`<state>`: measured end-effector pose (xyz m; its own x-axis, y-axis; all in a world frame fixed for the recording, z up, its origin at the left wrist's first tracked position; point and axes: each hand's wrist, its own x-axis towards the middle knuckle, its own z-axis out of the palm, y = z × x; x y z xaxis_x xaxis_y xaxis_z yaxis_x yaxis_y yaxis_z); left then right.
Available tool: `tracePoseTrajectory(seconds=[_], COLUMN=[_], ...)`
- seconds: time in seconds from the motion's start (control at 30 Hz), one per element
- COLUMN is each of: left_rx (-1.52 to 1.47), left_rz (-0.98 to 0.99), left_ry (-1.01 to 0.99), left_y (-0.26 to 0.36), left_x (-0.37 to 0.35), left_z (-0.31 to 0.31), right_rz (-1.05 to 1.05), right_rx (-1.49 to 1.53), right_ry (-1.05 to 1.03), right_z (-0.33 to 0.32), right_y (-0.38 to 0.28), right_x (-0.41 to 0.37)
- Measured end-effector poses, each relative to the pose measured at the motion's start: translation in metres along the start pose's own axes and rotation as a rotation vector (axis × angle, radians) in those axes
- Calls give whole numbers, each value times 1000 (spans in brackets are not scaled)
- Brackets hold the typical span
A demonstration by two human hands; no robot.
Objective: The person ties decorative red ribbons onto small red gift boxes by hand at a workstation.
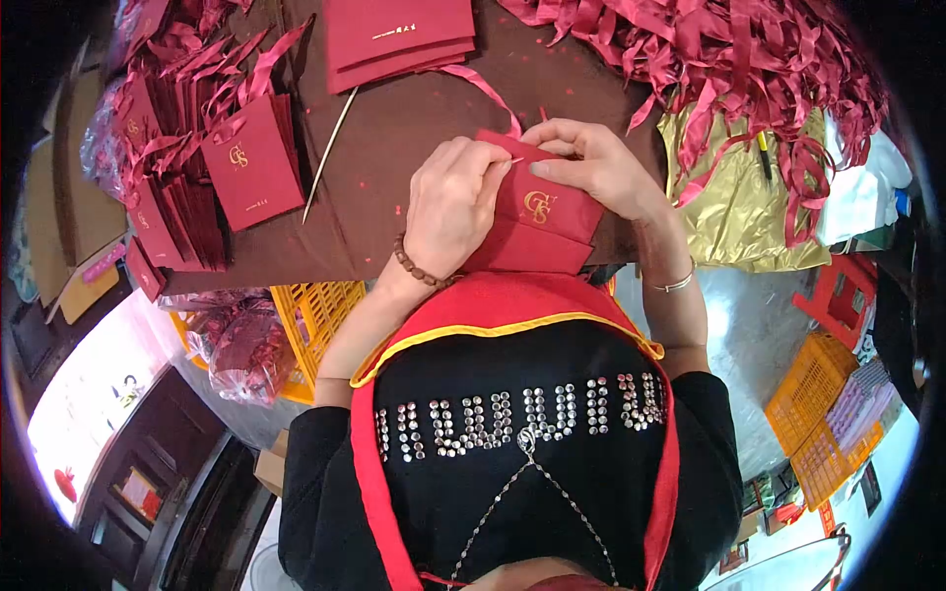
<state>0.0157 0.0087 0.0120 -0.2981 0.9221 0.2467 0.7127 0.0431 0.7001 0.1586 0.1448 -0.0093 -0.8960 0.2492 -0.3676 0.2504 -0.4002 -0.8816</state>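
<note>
Apparent gap, stick (330, 156) to left hand (451, 202)

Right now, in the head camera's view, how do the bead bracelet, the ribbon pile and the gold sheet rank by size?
Largest to smallest, as they look here:
1. Ribbon pile
2. Gold sheet
3. Bead bracelet

Okay, so much red. The small pouch (540, 229) was deep red with a gold logo (537, 204), and the ribbons (778, 64) were a glossy pinkish-red. The table (409, 123) was dark brown, flecked with brighter red bits. Apron (493, 297) was bright red with yellow trim (507, 328), and the black shirt (581, 488) had silver dot lettering (478, 424). Even the plastic wrap (729, 217) was shiny gold, and the crates (315, 320) were orangey-yellow lattice.
</note>
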Motion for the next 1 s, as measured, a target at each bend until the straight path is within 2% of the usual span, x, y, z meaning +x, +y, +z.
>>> tracePoseTrajectory(seconds=[0.33, 0.6, 0.7, 0.77, 0.8, 0.87, 1.0], left_rx=[118, 113, 100, -35, -35, -247, -183], left_rz=[10, 11, -27, -157, -158, -351, -335], left_ry=[-16, -77, -99, -95, -94, -50, -20], left_y=[2, 4, 8, 9, 8, 7, 5], left_x=[1, 6, 6, 5, 4, 2, -2], left_z=[-1, -9, -15, -16, -18, -21, -26], right_rz=[27, 57, 64, 67, 68, 63, 50], right_rx=[17, 167, 145, 142, 141, 133, 130], right_ry=[-2, -52, -68, -60, -52, -51, -47], right_z=[-3, -4, -5, -5, -5, -5, -6], right_y=[1, 1, -1, -1, -1, 0, 5], right_x=[1, 2, 2, 2, 2, 3, 4])
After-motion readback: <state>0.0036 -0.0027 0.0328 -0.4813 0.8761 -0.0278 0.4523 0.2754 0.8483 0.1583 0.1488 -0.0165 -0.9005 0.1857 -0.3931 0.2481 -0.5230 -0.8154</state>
